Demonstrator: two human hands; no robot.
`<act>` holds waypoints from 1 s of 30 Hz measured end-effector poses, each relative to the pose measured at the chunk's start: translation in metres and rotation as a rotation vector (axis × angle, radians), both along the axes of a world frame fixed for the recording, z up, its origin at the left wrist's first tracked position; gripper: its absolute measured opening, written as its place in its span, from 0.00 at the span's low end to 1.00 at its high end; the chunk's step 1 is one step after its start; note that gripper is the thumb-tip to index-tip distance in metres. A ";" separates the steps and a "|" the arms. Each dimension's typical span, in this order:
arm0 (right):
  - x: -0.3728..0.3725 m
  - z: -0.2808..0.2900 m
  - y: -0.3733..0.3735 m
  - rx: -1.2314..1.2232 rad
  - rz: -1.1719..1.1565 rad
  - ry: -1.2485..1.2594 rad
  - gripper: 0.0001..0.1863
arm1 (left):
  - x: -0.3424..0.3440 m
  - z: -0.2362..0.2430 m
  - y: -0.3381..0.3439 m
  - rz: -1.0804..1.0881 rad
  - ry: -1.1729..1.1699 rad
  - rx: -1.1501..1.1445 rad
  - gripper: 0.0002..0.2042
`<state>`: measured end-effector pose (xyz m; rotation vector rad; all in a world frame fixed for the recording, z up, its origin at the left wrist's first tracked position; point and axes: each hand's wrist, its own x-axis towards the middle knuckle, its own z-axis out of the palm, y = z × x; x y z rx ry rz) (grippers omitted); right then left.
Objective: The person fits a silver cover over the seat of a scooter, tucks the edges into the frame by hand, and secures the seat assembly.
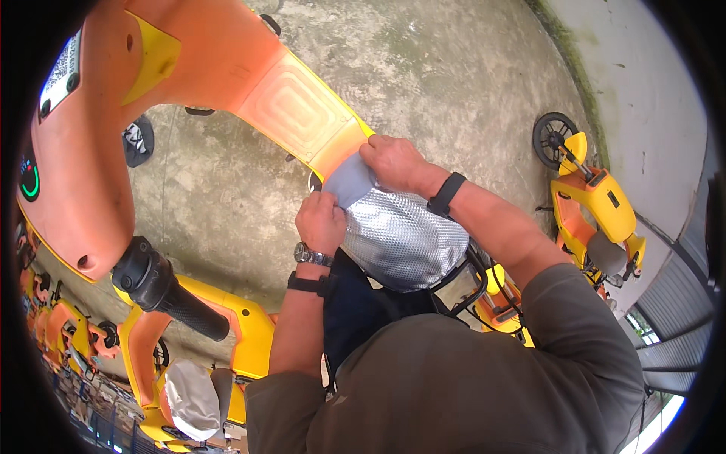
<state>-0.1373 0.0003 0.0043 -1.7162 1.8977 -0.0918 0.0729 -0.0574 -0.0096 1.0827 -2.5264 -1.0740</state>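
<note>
A silver quilted seat cover [404,238] lies over the seat of an orange and yellow electric scooter [299,106]. At its front is a smooth grey-blue patch [352,180]; whether this is part of the cover or the bare seat, I cannot tell. My left hand [321,222] pinches the edge on the near-left side of that patch. On the far-right side my right hand [395,163] grips the edge with curled fingers. Both hands are closed, knuckles up, and their fingertips are partly hidden. The scooter's footboard lies just beyond them.
A black handlebar grip [178,295] juts in at lower left. Behind it stands another yellow scooter with a whitish seat cover [193,399]. One more yellow scooter [597,208] is by the wall at right. A black rear rack [478,272] adjoins the silver cover. The floor is concrete.
</note>
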 end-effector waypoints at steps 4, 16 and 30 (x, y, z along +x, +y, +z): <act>0.000 -0.006 0.004 -0.024 -0.075 -0.018 0.09 | 0.000 -0.004 -0.002 -0.001 0.028 0.005 0.04; -0.025 -0.023 0.017 0.102 -0.595 -0.610 0.12 | 0.025 -0.016 0.021 0.365 0.257 0.482 0.06; -0.047 0.003 -0.002 0.581 -0.155 -0.112 0.17 | 0.050 -0.030 -0.013 -0.081 -0.193 0.224 0.18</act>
